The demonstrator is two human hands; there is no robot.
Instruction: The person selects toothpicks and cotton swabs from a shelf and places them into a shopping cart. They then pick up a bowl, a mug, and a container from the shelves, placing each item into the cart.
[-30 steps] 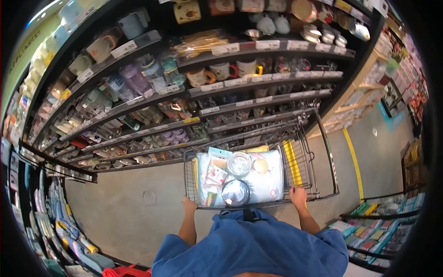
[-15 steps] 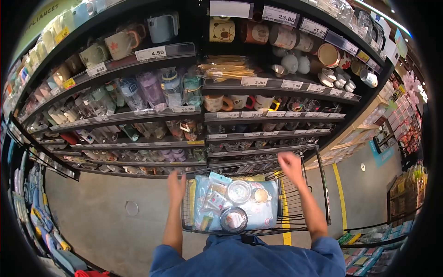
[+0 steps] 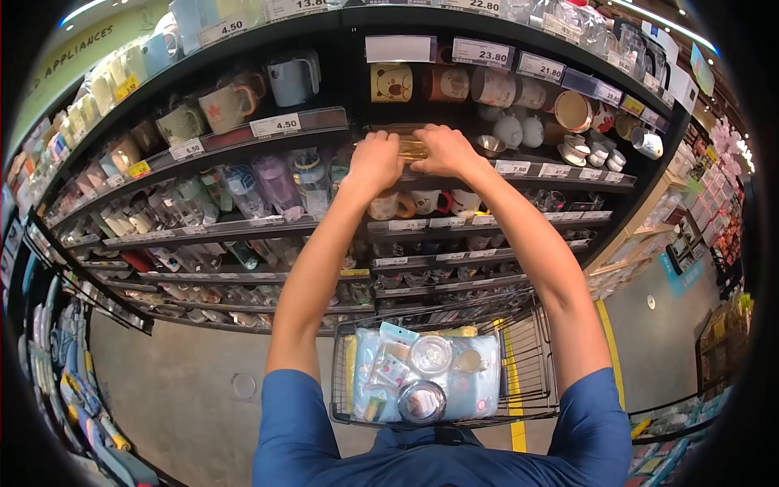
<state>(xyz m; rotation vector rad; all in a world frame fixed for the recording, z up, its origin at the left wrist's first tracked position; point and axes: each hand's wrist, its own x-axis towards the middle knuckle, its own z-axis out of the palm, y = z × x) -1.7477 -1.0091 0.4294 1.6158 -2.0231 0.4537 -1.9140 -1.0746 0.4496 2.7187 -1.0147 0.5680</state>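
Observation:
Both arms reach up to a shelf in the middle of the rack. My left hand [image 3: 377, 162] and my right hand [image 3: 445, 152] are closed around the two ends of the plastic-wrapped wooden utensils [image 3: 412, 148], which show between them. The fingertips curl over the top of the packs, partly hidden. Right of my right hand lies a metal bowl [image 3: 490, 146]. Mugs with coloured handles [image 3: 425, 201] stand on the shelf just below.
A wire shopping cart [image 3: 519, 390] stands against my body, holding a light blue wrapped package [image 3: 479, 385], a clear round container [image 3: 431, 354] and a dark-rimmed round container [image 3: 422, 401]. Bottles and mugs fill the shelves on both sides.
Both hands have moved up and inward from above the cart to the shelf and closed on the utensil packs. The view has shifted slightly.

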